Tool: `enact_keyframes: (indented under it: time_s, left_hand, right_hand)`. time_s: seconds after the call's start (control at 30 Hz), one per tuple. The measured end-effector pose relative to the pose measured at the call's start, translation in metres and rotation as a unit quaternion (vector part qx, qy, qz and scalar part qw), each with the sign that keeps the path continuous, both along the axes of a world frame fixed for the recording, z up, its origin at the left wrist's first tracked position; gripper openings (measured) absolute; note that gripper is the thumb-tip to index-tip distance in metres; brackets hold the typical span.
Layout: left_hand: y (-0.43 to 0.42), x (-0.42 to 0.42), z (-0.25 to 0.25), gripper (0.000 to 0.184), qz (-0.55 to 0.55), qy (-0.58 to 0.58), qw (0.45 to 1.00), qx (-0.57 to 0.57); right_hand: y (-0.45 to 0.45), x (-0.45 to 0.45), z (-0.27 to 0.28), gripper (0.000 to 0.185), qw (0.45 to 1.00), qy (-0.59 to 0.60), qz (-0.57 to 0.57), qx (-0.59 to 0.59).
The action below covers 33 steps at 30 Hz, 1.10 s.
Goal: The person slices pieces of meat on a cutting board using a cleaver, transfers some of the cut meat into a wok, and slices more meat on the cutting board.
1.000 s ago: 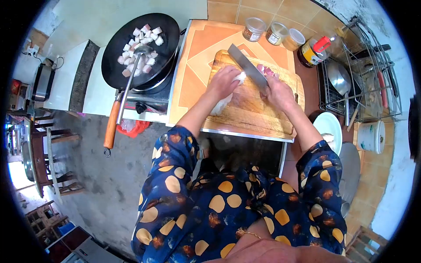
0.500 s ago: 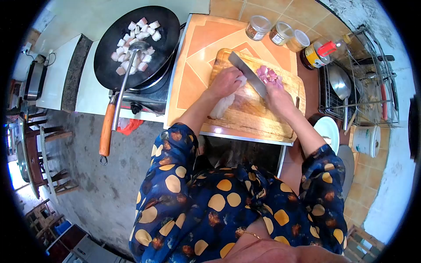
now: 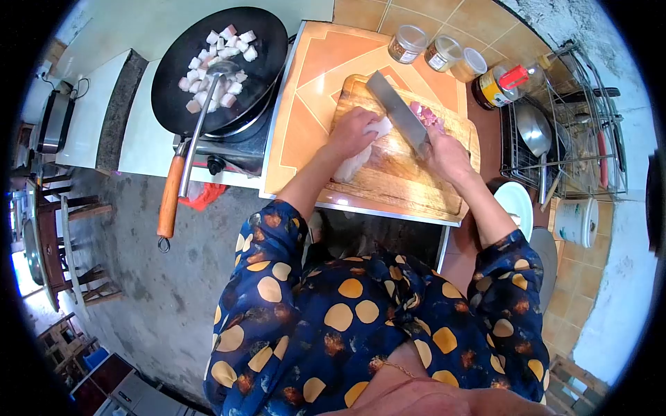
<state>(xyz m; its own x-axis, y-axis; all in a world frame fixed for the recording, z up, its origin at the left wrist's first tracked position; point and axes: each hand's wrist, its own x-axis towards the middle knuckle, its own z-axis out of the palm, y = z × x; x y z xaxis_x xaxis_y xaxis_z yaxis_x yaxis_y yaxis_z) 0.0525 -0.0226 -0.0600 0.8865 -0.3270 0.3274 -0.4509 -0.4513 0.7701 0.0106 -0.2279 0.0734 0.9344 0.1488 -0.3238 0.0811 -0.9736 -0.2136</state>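
On the wooden cutting board, my left hand presses its bent fingers on a whitish piece of raw meat, which looks like fatty pork. A longer pale strip of meat lies nearer to me, partly under my wrist. My right hand is closed round a cleaver; its broad blade slants up and left, just right of the piece my left hand holds. Beyond the blade sits a heap of pink cut meat, partly hidden by it.
At left, a black wok on a gas stove holds white meat cubes and a long-handled ladle. Several lidded jars line the tiled wall. A wire rack and a pale green bowl stand at right.
The cleaver has tilted so more of its blade face shows, and its tip has shifted up and slightly right. More of the pink heap is covered. My left hand stays on the meat.
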Motion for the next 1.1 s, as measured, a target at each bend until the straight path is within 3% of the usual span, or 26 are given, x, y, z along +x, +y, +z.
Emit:
enact_keyframes:
  time_s: [0.1,0.3,0.6,0.67,0.77,0.87,0.93,1.0,1.1]
  left_hand:
    - [-0.001,0.002,-0.002,0.033,-0.017,0.025,0.999,0.013]
    - [0.002,0.007,0.001,0.031,-0.050,-0.006,0.998,0.022]
    - [-0.001,0.008,-0.003,0.033,-0.091,-0.003,0.995,0.034]
    - [0.000,0.004,-0.001,0.034,-0.044,0.057,0.997,-0.008]
    - [0.004,-0.003,-0.013,0.033,-0.012,0.040,0.995,-0.094]
    - [0.004,-0.004,-0.002,0.031,0.007,0.065,0.998,-0.020]
    - [0.003,-0.004,-0.003,0.030,0.005,0.051,0.998,-0.023]
    - [0.002,-0.004,-0.003,0.030,0.000,0.037,0.999,-0.022]
    - [0.003,-0.002,-0.001,0.029,-0.016,0.052,0.998,-0.029]
  right_hand:
    - [-0.004,-0.011,0.004,0.026,0.997,-0.042,0.061,-0.013]
    - [-0.008,-0.011,-0.002,0.026,0.996,-0.006,0.086,-0.029]
    - [0.021,0.024,-0.053,0.023,0.997,-0.033,0.067,0.016]
    - [0.019,0.020,-0.050,0.023,0.998,-0.027,0.055,0.024]
    - [0.001,0.005,-0.044,0.028,0.999,-0.021,0.045,0.018]
    - [-0.007,-0.009,-0.028,0.033,0.999,-0.037,0.030,0.008]
    - [-0.004,-0.011,-0.007,0.032,0.998,-0.055,0.018,0.016]
    - [0.006,-0.013,0.009,0.027,0.999,0.040,0.023,-0.015]
    - [0.008,-0.017,0.005,0.027,0.999,0.020,0.042,-0.020]
